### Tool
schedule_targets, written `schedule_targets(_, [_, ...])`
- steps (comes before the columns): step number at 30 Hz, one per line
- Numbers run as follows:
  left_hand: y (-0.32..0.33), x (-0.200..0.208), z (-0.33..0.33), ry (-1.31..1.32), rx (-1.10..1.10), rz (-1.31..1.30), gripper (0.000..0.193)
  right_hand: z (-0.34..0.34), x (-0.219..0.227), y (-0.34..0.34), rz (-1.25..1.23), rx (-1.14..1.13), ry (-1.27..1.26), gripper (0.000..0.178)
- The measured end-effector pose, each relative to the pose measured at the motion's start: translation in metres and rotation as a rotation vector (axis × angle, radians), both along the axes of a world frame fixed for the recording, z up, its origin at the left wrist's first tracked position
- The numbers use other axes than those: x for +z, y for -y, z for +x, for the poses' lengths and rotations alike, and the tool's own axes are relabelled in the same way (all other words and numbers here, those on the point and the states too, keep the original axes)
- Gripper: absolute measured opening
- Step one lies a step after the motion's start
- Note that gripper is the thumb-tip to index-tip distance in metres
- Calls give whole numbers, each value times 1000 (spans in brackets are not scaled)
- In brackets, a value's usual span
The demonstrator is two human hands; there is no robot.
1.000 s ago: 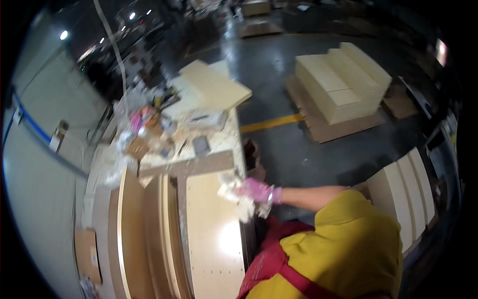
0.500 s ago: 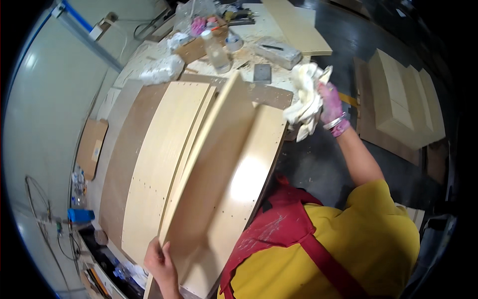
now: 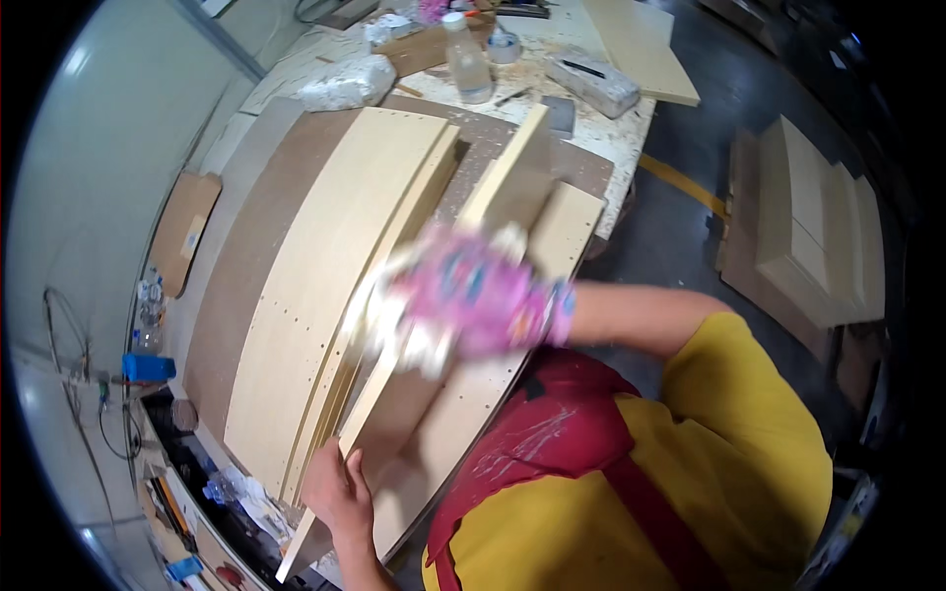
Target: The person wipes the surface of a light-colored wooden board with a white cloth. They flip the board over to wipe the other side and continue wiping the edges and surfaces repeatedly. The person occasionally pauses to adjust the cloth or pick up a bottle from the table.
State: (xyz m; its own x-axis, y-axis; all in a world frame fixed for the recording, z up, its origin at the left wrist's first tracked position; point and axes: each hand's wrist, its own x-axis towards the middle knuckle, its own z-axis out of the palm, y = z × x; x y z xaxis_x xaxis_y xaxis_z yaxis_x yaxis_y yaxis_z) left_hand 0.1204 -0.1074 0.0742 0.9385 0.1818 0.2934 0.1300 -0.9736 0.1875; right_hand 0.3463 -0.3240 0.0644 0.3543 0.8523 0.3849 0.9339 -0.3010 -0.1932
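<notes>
My left hand (image 3: 340, 490) is bare and closed on the near end of an upright pale wooden board (image 3: 507, 169). A patterned pink glove covers my right hand (image 3: 478, 295), which presses a white cloth (image 3: 379, 320) over the board's top edge, about halfway along; hand and cloth are smeared by motion. Along its right side, a flat pale panel (image 3: 564, 229) with small holes lies beside the upright board. To the left, a stack of pale drilled boards (image 3: 335, 227) rests on a brown sheet (image 3: 236, 251).
Beyond the boards stand a clear bottle (image 3: 468, 71), a tape roll (image 3: 504, 47), a grey wrapped block (image 3: 594, 84) and a plastic-wrapped bundle (image 3: 347, 83). Stacked panels (image 3: 818, 231) sit on the floor at right. A blue box (image 3: 149, 368) is at the left wall.
My right hand has swung left with the cloth, from beyond the panel's right edge onto the upright board. My left hand keeps hold of the board's near end. The view has shifted slightly.
</notes>
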Motion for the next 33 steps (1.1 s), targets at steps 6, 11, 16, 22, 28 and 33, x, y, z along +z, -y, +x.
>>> schedule_targets(6, [7, -3, -6, -28, -4, 60, 23, 183, -86, 167, 693, -603, -497, 28])
schedule_targets(11, [0, -10, -8, -30, 10, 82, 22, 147, -46, 140, 1494, -525, -1375, 28])
schedule_targets(16, [4, -5, -16, -24, 4, 181, 24, 105, -89, 92, 958, -942, -1185, 48])
schedule_targets(22, [29, 23, -1, -326, 154, 24, 30, 116, -118, 98, 1109, -765, -1359, 50])
schedule_targets(28, [35, 34, -1, -332, 200, 7, 32, 87, -40, 88, 1193, -769, -1321, 48])
schedule_targets(33, [32, 35, 6, -345, 99, -23, 39, 149, -183, 87, 1440, -879, -1380, 26])
